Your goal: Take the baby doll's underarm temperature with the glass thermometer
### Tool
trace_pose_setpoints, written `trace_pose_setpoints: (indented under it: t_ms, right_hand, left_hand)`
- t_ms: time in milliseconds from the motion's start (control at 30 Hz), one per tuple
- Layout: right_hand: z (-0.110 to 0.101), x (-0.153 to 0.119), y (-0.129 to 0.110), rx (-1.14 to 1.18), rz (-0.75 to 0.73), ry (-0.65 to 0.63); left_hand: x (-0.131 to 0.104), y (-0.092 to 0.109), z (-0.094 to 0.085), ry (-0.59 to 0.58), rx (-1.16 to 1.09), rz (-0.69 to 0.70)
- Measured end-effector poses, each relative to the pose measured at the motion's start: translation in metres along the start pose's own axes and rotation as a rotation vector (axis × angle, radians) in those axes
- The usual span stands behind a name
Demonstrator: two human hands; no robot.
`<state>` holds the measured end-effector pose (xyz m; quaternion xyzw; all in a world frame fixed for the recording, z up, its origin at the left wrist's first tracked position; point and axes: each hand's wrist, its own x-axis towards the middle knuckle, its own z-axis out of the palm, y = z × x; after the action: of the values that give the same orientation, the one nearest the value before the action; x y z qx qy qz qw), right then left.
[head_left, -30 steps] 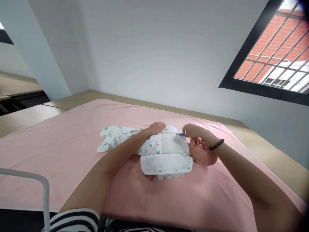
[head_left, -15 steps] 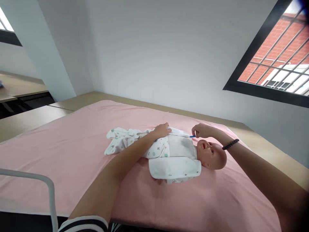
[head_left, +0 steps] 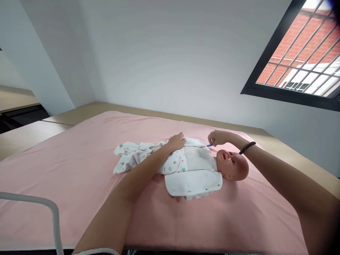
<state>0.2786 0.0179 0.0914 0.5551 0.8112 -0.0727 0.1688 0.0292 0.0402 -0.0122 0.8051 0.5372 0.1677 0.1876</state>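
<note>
A baby doll (head_left: pixel 232 165) lies on its back, head toward the right, its mouth and eyes facing up. It wears a white printed garment (head_left: pixel 170 166) opened over the chest, with one flap (head_left: pixel 193 183) folded out toward me. My left hand (head_left: pixel 175 142) rests on the garment's far side near the doll's waist, fingers curled over the cloth edge. Between the fingertips of my right hand (head_left: pixel 215 137) is a slim blue stick (head_left: pixel 209 145), its tip by the far shoulder opening of the garment. The part inside my fingers is hidden.
A pink sheet (head_left: pixel 79 170) covers the wooden table (head_left: pixel 61 114). A white metal rail (head_left: pixel 54 216) stands at the near left. Behind are a pale wall (head_left: pixel 164 60) and a barred window (head_left: pixel 300 53) at the right.
The view has shifted slightly, so the window and table edges sit further left. My right hand with the blue stick has moved slightly left relative to the doll. My left hand stays on the garment.
</note>
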Motion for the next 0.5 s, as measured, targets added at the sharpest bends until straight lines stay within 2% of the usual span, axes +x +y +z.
trace_pose_setpoints:
  t_ms: [133, 233, 367, 500]
  right_hand:
    - [-0.01, -0.008, 0.004, 0.069, 0.063, -0.035]
    - [-0.004, -0.009, -0.003, 0.127, 0.08, 0.01]
    - [0.027, -0.015, -0.025, 0.203, 0.069, 0.129]
    - [0.064, -0.026, -0.046, 0.238, 0.074, 0.186]
  left_hand:
    - [0.002, -0.002, 0.002, 0.011, 0.006, 0.004]
    - [0.002, -0.002, 0.002, 0.017, 0.01, 0.003]
    - [0.002, -0.003, 0.003, 0.028, 0.016, 0.01]
    - [0.005, -0.005, 0.006, 0.044, 0.025, 0.017]
